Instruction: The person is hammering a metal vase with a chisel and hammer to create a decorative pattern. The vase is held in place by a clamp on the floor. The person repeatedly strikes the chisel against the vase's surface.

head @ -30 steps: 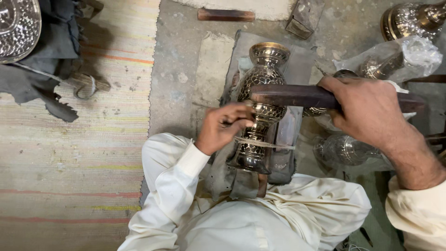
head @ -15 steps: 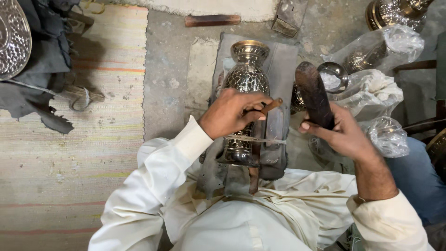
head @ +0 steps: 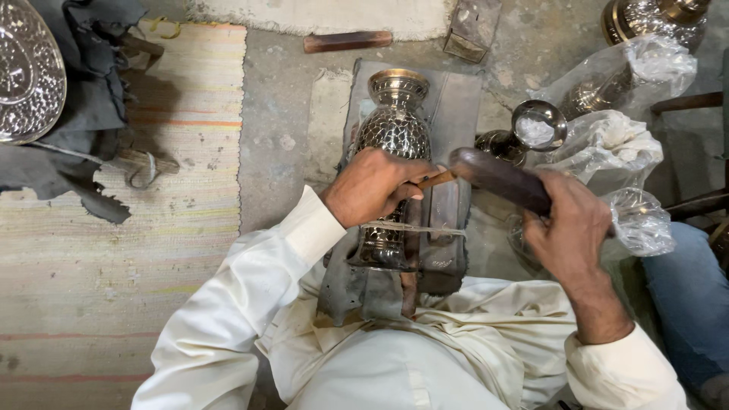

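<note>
An engraved metal vase [head: 395, 137] lies on a grey pad [head: 456, 99] in front of me, tied down with a string across its lower body. My left hand [head: 372, 186] rests on the vase and pinches a small chisel [head: 434, 180] against its surface. My right hand [head: 569, 228] grips a dark wooden mallet [head: 493, 176] whose head meets the chisel's end.
Striped woven mat [head: 114, 250] at left with dark cloth [head: 83, 99] and an engraved metal plate [head: 26, 72]. Plastic-wrapped metal vessels [head: 607, 144] crowd the right. A wooden bar [head: 348, 40] lies at the back. Another person's blue-clad leg [head: 687, 304] is at right.
The mallet swung from lying across the vase, up to upright, then down onto the chisel. My left hand stayed on the vase holding the chisel.
</note>
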A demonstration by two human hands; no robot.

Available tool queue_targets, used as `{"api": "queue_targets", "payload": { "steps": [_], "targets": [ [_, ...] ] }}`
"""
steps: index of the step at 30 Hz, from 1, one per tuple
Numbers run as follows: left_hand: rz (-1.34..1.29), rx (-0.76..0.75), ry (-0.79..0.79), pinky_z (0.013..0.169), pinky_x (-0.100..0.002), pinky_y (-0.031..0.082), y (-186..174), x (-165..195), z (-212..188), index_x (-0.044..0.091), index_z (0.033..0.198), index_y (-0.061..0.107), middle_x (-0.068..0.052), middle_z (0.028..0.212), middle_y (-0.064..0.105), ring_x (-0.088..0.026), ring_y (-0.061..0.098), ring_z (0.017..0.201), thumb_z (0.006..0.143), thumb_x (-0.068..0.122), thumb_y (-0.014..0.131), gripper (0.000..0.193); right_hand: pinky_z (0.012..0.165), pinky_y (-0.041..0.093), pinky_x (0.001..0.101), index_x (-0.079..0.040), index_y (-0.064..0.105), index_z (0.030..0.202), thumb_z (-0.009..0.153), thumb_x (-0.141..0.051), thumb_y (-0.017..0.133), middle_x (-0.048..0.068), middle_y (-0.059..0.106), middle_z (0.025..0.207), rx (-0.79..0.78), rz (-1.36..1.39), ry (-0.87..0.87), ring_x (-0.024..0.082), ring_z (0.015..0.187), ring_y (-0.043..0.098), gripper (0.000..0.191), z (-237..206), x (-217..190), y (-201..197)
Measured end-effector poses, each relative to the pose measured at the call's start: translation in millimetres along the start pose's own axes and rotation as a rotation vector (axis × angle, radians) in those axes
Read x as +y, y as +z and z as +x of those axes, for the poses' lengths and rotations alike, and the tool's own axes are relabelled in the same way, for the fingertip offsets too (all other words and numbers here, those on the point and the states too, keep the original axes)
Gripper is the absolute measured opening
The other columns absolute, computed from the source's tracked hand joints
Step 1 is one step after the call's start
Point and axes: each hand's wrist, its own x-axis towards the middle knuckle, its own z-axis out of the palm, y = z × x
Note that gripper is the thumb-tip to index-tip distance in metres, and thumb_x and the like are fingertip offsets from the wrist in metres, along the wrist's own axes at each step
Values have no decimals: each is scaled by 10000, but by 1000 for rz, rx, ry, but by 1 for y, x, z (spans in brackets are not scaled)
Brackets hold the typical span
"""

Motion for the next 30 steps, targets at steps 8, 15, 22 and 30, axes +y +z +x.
{"api": "queue_targets", "payload": {
  "steps": [8,15,22,30],
  "targets": [
    [-51,116,79,654,-449,542,3,1,-4,127,1208,693,-116,900,766,-331,728,752,843,161,791,380,746,512,459,-47,654,1174,757,-31,781,165,685,950,-159,2,69,374,844,678,436,13,-3,-11],
    [1,32,25,662,-463,539,-3,-1,-5,114,1219,703,-149,837,739,-348,719,748,863,136,791,367,697,508,457,-25,625,1114,934,-157,801,218,654,797,-198,59,520,390,696,652,284,17,-14,-19],
    [-96,125,76,654,-430,556,-2,-2,-9,101,1206,700,-134,907,759,-326,732,743,844,134,805,379,710,512,450,-33,628,1084,826,-78,790,186,682,882,-114,13,113,382,782,672,308,22,-19,-25],
    [-61,105,51,646,-439,545,-2,-2,-10,99,1188,710,-121,878,760,-322,738,739,858,122,791,340,742,524,460,-7,614,1066,695,-6,718,204,695,944,6,-68,-208,407,849,686,385,26,-20,-23]
  ]
}}
